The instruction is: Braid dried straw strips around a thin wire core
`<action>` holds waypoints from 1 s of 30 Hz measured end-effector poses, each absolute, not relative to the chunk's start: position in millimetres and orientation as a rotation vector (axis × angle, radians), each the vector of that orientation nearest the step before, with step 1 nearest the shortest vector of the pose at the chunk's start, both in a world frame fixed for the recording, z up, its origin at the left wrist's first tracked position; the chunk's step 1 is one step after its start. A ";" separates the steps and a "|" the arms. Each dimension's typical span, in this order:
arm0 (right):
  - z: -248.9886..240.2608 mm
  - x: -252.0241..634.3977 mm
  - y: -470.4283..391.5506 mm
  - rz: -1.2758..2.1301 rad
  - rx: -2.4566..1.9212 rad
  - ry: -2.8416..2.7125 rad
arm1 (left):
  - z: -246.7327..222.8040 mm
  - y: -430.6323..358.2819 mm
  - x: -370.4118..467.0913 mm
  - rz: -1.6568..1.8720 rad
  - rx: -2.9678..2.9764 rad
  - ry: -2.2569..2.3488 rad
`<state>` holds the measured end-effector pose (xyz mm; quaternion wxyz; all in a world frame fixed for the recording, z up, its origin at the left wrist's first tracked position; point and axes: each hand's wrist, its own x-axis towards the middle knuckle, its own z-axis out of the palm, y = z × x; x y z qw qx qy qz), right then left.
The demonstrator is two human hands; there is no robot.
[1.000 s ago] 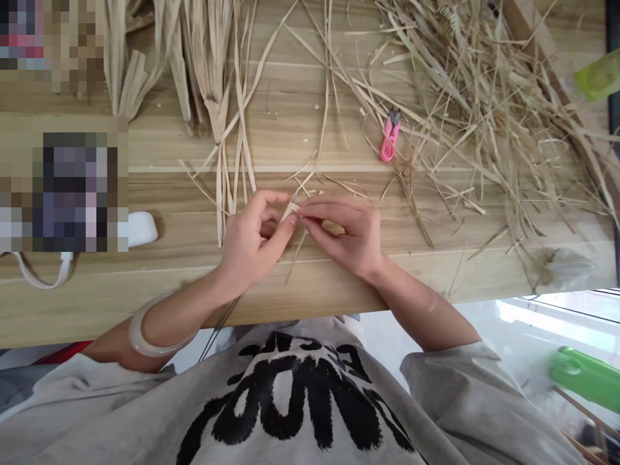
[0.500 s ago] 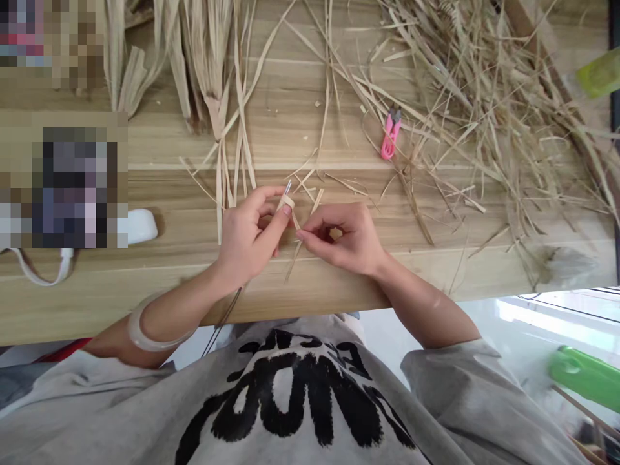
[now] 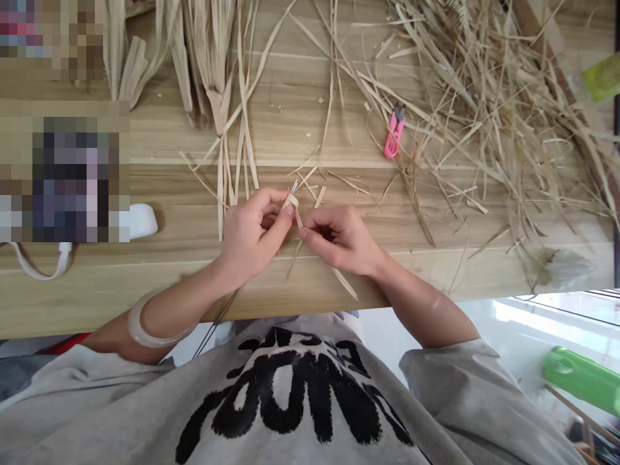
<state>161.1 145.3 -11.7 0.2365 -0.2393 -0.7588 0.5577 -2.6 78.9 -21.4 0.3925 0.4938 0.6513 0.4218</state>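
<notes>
My left hand (image 3: 252,239) is closed on thin metal wires (image 3: 294,186), whose tips stick up past the thumb and forefinger. Their long ends trail below the wrist, over the table's front edge. Around the wires near the tips goes a pale strip of dried leaf (image 3: 299,218), pressed by my left thumb. My right hand (image 3: 349,242) pinches this strip between thumb and forefinger, just right of the wires. Below the right palm a flat pale length of strip (image 3: 345,283) shows; whether it is the same piece I cannot tell.
Pink-handled snips (image 3: 394,132) lie beyond my right hand. A large heap of dry leaf strips (image 3: 484,110) covers the right side. Dried leaf bundles (image 3: 208,58) lie at the back left. A white rounded object (image 3: 142,221) and white cable (image 3: 48,274) are at left.
The right fingers have curled in closer, and a flat strip end now shows below the right palm. Both hands have shifted very slightly right in view, still gripping.
</notes>
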 end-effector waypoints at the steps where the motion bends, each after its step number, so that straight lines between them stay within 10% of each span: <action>1: -11.5 161.1 144.8 1.503 -0.625 -2.097 | -21.4 78.8 -2.5 1.067 1.265 1.659; 30: -14.7 162.1 144.3 1.504 -0.372 -2.097 | -22.0 79.5 -2.2 1.060 1.425 1.695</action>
